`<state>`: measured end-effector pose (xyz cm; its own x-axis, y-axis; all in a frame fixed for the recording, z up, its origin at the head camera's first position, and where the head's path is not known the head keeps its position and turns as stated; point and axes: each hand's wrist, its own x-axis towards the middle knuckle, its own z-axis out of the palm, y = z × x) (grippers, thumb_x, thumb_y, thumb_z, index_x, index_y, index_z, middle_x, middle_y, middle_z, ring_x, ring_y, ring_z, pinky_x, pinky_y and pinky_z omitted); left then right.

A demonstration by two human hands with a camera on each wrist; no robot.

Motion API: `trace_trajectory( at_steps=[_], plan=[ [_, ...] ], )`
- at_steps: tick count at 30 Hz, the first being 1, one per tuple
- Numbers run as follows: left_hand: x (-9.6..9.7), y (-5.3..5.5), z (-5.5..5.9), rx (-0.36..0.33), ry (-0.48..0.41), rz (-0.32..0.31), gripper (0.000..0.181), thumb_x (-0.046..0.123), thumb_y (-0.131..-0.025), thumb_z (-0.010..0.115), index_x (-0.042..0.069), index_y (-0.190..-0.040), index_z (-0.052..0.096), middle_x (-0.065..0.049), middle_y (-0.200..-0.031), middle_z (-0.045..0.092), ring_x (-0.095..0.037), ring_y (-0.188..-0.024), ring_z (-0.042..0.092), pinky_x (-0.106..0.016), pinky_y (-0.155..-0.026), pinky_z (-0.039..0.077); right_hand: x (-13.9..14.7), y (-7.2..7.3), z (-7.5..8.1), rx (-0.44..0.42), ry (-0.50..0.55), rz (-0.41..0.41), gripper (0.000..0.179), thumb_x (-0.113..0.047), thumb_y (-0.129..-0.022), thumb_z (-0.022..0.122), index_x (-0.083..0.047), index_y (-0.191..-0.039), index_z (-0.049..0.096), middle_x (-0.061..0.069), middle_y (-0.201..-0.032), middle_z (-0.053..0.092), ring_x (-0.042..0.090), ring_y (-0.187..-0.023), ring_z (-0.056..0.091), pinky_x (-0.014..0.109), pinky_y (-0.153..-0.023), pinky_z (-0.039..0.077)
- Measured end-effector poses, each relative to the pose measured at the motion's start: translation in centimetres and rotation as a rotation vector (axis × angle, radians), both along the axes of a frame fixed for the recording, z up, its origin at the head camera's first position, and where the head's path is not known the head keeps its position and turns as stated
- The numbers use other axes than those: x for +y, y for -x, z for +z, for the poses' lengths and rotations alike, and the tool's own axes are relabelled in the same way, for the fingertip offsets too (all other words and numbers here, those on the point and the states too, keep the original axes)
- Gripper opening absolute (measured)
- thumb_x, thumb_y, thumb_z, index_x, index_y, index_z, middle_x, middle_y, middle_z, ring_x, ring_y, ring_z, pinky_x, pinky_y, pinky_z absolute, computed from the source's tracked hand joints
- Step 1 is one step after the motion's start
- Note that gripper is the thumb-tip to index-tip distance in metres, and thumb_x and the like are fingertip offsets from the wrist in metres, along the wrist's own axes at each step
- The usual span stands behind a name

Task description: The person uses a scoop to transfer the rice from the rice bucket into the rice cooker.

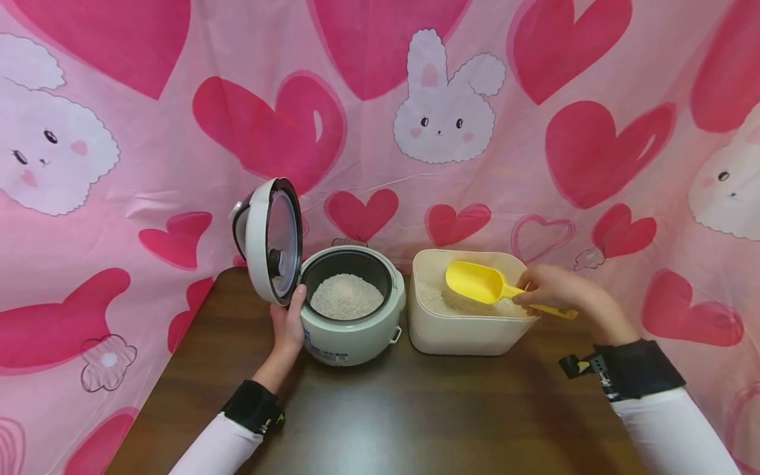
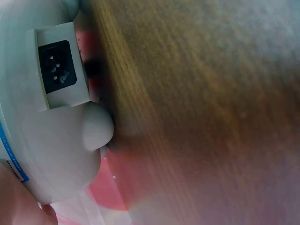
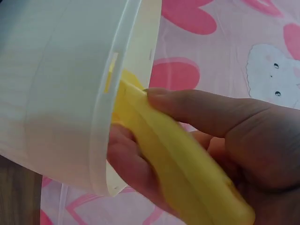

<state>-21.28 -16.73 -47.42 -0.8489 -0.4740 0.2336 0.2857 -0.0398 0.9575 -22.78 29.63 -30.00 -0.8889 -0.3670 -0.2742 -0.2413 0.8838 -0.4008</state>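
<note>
A yellow scoop (image 1: 475, 282) is in my right hand (image 1: 549, 290), tilted above the rice (image 1: 436, 300) in a cream bin (image 1: 457, 335). In the right wrist view, thumb and fingers hold the scoop's handle (image 3: 173, 150) beside the bin's rim. No rice shows in the visible part of the scoop. My left hand (image 1: 289, 323) grips the left side of a pale green rice cooker (image 1: 350, 343), thumb up at its rim. The cooker's lid (image 1: 258, 244) stands raised on the left. White rice (image 1: 347, 297) lies heaped in the dark inner pot (image 1: 320, 267).
Both containers stand side by side at the back of a brown wooden table (image 1: 380, 422). Close behind them hangs a pink cloth (image 1: 368, 145) printed with hearts and rabbits. A power socket (image 2: 57, 67) is set low in the cooker's side.
</note>
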Motion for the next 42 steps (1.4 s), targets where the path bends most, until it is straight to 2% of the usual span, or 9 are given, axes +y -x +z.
trace_trajectory(
  at_steps=[3, 7, 13, 18, 22, 27, 30, 33, 42],
  plan=[
    [0.0, 0.1, -0.2, -0.008, 0.0, -0.007, 0.049, 0.018, -0.101, 0.058, -0.004, -0.144, 0.053, -0.022, -0.146, 0.057, -0.003, -0.12, 0.055, -0.024, -0.111, 0.036, -0.1, -0.2, 0.1, -0.006, 0.002, 0.008, 0.037, -0.024, -0.096, 0.075, 0.005, -0.116, 0.068, 0.006, -0.084, 0.068, 0.019, -0.066, 0.059, 0.037, -0.067, 0.061],
    [0.2, 0.0, -0.3, -0.027, 0.003, -0.015, 0.049, 0.018, -0.102, 0.057, -0.002, -0.146, 0.051, -0.02, -0.148, 0.056, -0.007, -0.124, 0.053, -0.026, -0.113, 0.035, -0.2, -0.3, 0.2, 0.05, -0.023, -0.023, 0.044, -0.026, -0.095, 0.075, 0.006, -0.123, 0.065, 0.007, -0.087, 0.069, 0.022, -0.064, 0.059, 0.037, -0.064, 0.06],
    [0.3, -0.1, -0.1, -0.035, 0.008, -0.012, 0.05, 0.021, -0.102, 0.057, -0.001, -0.146, 0.051, -0.02, -0.149, 0.055, -0.006, -0.124, 0.053, -0.027, -0.113, 0.035, 0.2, -0.1, 0.9, 0.104, -0.039, -0.066, 0.03, -0.028, -0.093, 0.077, -0.003, -0.106, 0.065, 0.004, -0.08, 0.067, 0.022, -0.062, 0.056, 0.035, -0.062, 0.058],
    [0.4, 0.0, 0.0, -0.023, 0.0, -0.006, 0.05, 0.02, -0.101, 0.057, -0.003, -0.145, 0.051, -0.022, -0.147, 0.056, -0.002, -0.12, 0.053, -0.025, -0.111, 0.036, 1.0, -0.4, 1.9, 0.161, -0.091, -0.086, 0.022, -0.026, -0.093, 0.076, -0.004, -0.096, 0.071, 0.002, -0.07, 0.059, 0.022, -0.061, 0.052, 0.034, -0.06, 0.056],
    [0.2, 0.0, 0.1, -0.005, -0.002, -0.001, 0.05, 0.019, -0.101, 0.057, -0.004, -0.145, 0.052, -0.022, -0.146, 0.057, -0.002, -0.119, 0.054, -0.024, -0.11, 0.036, 0.4, -0.7, 2.1, 0.206, -0.146, -0.07, 0.019, -0.022, -0.089, 0.079, -0.005, -0.09, 0.07, 0.002, -0.068, 0.057, 0.022, -0.062, 0.051, 0.038, -0.065, 0.058],
    [0.0, 0.1, 0.2, 0.013, -0.018, 0.002, 0.049, 0.017, -0.1, 0.058, -0.004, -0.144, 0.052, -0.022, -0.144, 0.058, -0.003, -0.118, 0.056, -0.022, -0.109, 0.038, -1.6, -1.0, 2.0, 0.295, -0.269, -0.081, 0.026, -0.017, -0.084, 0.083, -0.002, -0.095, 0.065, 0.004, -0.073, 0.061, 0.023, -0.067, 0.052, 0.045, -0.07, 0.06],
    [0.1, 0.1, 0.0, 0.007, -0.024, 0.009, 0.049, 0.017, -0.1, 0.058, -0.004, -0.144, 0.053, -0.021, -0.143, 0.059, -0.003, -0.118, 0.056, -0.021, -0.108, 0.038, -2.6, -0.7, 1.7, 0.279, -0.343, -0.095, 0.023, -0.017, -0.087, 0.081, -0.001, -0.094, 0.065, 0.006, -0.073, 0.06, 0.025, -0.066, 0.052, 0.041, -0.063, 0.056],
    [0.2, 0.1, -0.2, 0.0, -0.016, 0.014, 0.048, 0.017, -0.101, 0.058, -0.004, -0.144, 0.053, -0.021, -0.143, 0.059, -0.002, -0.118, 0.056, -0.021, -0.108, 0.038, -2.9, -0.1, 1.1, 0.248, -0.358, -0.09, 0.019, -0.017, -0.089, 0.079, -0.002, -0.091, 0.067, 0.006, -0.071, 0.059, 0.025, -0.064, 0.052, 0.037, -0.059, 0.054],
    [0.1, 0.1, -0.2, 0.019, -0.01, 0.01, 0.048, 0.017, -0.101, 0.058, -0.004, -0.144, 0.053, -0.021, -0.144, 0.059, -0.003, -0.119, 0.055, -0.021, -0.109, 0.037, -2.9, 1.6, -1.2, 0.072, -0.198, -0.123, 0.015, -0.019, -0.094, 0.074, -0.005, -0.093, 0.069, 0.008, -0.078, 0.063, 0.024, -0.06, 0.056, 0.032, -0.055, 0.052]
  ],
)
